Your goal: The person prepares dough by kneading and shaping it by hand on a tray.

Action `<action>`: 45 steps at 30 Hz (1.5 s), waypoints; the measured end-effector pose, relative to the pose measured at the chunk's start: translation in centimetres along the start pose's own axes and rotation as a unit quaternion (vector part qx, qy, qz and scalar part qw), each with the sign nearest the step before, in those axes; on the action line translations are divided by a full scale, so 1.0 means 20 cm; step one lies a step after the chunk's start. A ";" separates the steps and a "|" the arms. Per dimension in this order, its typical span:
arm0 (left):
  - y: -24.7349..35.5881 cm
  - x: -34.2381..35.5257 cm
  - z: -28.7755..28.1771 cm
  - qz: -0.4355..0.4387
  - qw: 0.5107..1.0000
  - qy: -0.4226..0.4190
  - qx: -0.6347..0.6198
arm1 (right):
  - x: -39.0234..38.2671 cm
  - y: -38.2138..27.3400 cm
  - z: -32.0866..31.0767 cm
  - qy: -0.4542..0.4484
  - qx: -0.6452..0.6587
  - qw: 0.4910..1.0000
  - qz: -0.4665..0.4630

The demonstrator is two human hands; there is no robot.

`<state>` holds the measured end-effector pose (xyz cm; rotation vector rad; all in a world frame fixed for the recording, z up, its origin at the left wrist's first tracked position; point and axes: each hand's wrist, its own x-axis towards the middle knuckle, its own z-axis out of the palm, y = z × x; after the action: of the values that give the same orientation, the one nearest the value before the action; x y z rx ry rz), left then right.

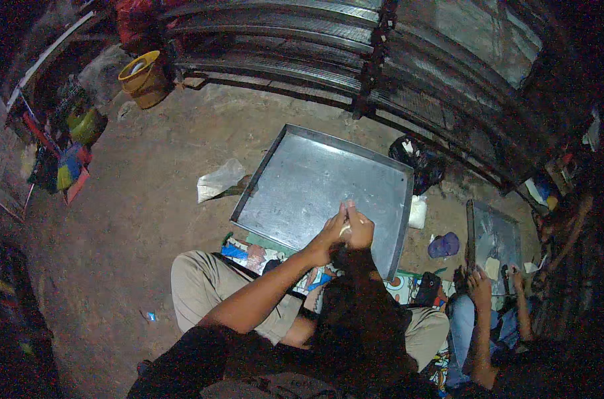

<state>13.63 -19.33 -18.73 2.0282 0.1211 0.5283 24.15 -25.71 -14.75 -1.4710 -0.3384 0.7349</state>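
My left hand [330,234] and my right hand [360,231] are pressed together, palm toward palm, above the near part of a large square metal tray [295,179]. Between them a bit of a small pale, soft-looking lump [345,230] shows. Most of it is hidden by the fingers, so its kind cannot be made out. Both hands are closed around it, thumbs pointing away from me. The tray has a low raised rim and a shiny grey surface with faint smears. It rests in front of my crossed legs.
A crumpled clear plastic bag [221,181] lies left of the tray. To its right are a black plastic bag [418,159], a white packet [417,211] and a purple cup [443,245]. Beside me a co-worker's hand [479,289] is near a smaller tray [495,233]. A yellow bucket [146,83] stands far left.
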 end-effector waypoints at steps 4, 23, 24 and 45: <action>0.12 0.02 -0.03 0.090 0.996 0.021 -0.007 | 0.03 -0.02 -0.03 0.106 0.138 0.979 0.108; 0.18 0.08 -0.26 -0.073 0.879 0.148 -0.447 | -0.02 0.03 0.03 -0.229 0.163 0.959 -0.010; 0.17 0.07 -0.26 -0.050 0.881 0.145 -0.447 | -0.05 0.01 0.05 -0.252 0.134 0.958 0.018; 0.14 0.08 -0.13 -0.273 0.775 0.200 -0.534 | -0.02 0.11 0.08 -0.066 -0.452 0.842 -0.288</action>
<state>13.65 -18.15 -14.86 0.6791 0.5212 0.4728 22.40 -24.87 -16.65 -2.0355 -1.3079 0.1475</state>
